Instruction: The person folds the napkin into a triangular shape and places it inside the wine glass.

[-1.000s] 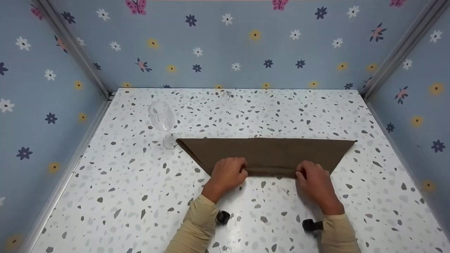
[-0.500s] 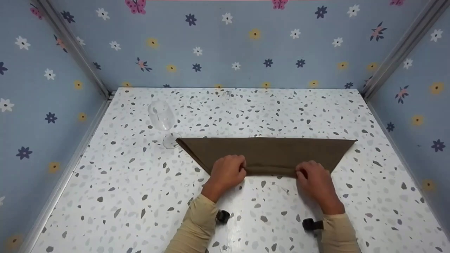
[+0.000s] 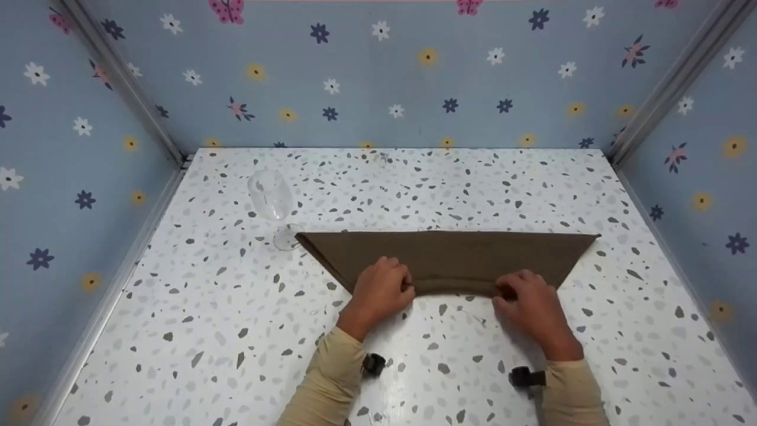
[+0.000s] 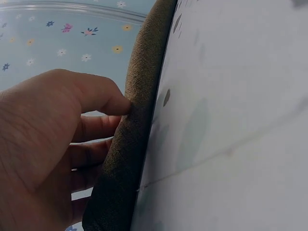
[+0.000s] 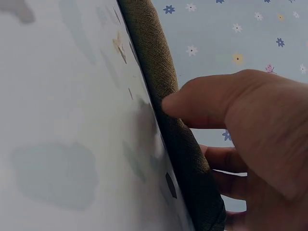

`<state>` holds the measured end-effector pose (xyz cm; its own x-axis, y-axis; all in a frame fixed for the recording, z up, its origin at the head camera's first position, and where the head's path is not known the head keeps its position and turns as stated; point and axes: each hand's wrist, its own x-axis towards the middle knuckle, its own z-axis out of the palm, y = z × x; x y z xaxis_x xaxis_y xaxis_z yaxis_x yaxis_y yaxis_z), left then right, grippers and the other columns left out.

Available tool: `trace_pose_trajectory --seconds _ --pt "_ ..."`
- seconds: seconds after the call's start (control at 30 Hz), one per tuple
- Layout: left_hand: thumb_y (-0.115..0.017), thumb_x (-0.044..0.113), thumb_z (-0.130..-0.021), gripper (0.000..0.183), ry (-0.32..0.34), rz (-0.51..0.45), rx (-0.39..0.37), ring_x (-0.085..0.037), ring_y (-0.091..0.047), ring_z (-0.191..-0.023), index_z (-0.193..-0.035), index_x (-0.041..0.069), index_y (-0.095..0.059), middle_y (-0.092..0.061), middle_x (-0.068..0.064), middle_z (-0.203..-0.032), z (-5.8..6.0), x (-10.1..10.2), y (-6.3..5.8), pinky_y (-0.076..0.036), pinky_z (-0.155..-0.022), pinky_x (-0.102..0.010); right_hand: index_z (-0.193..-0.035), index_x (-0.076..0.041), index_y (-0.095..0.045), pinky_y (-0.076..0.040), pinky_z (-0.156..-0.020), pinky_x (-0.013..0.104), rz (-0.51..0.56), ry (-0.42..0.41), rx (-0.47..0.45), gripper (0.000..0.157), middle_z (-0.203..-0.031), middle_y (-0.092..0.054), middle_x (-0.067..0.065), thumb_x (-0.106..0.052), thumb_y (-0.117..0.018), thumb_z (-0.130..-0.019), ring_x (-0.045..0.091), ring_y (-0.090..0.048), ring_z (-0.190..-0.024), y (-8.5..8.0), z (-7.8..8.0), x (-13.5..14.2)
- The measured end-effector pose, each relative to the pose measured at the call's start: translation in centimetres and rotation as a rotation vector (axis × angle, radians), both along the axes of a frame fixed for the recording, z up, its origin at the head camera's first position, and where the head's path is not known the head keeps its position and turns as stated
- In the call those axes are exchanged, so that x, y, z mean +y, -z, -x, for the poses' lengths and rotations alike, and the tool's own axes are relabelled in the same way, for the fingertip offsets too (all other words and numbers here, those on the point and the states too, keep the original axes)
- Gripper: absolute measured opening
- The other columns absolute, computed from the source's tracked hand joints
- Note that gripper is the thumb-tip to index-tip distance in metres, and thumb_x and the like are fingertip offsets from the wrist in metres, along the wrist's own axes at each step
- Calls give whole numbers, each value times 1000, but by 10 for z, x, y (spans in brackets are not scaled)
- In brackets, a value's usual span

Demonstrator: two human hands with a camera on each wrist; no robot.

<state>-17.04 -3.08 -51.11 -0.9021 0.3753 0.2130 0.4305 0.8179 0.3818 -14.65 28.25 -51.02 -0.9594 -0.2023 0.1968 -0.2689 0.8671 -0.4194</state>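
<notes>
Since the earlier frame, left hand (image 3: 380, 291) crept slightly farther; right hand (image 3: 530, 305) parted its thumb from its fingertips. Probably a regrip on the rolled near edge of the brown cloth (image 3: 455, 257). Stemmed glass (image 3: 270, 195) far left, foot by cloth's corner. Left hand pinches the roll. Cloth on counter (image 3: 236, 331), between and beyond both hands. Right hand holds roll loosely, thumb against it.

Tan sleeves (image 3: 327, 378) and blocky black wrist devices (image 3: 374, 365) are worn.
</notes>
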Motion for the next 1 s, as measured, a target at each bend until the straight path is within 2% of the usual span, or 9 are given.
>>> trace_pose_trajectory --seconds 0.23,0.5,0.8,1.0 --pt "-73 34 -83 21 14 40 -23 -19 -55 -84 -88 14 -71 -58 3 -86 1 -2 0 -50 -71 -37 -109 -9 -73 -42 -88 59 -4 5 4 20 -109 -64 14 -15 -74 -90 37 -58 -102 1 1 -1" --pt "-72 26 -85 14 16 40 26 -20 -55 -83 -89 12 -75 -58 1 -86 0 -1 1 -50 -71 -37 -104 -9 -75 -41 -82 59 1 9 32 13 -112 -65 11 -14 -68 -95 37 -57 -106 2 0 -3" --pt "-68 24 -85 14 -10 24 41 -19 -54 -78 -80 14 -76 -56 3 -79 0 0 1 -48 -67 -36 -99 -8 -75 -37 -90 64 18 25 14 10 -104 -66 9 -11 -67 -95 35 -57 -103 1 1 -5" --pt "-65 23 -86 15 -6 17 59 -21 -57 -77 -78 14 -75 -59 2 -77 0 0 -2 -48 -68 -38 -102 -8 -76 -40 -84 62 9 24 32 12 -100 -68 8 -11 -67 -95 36 -60 -98 2 1 -4"
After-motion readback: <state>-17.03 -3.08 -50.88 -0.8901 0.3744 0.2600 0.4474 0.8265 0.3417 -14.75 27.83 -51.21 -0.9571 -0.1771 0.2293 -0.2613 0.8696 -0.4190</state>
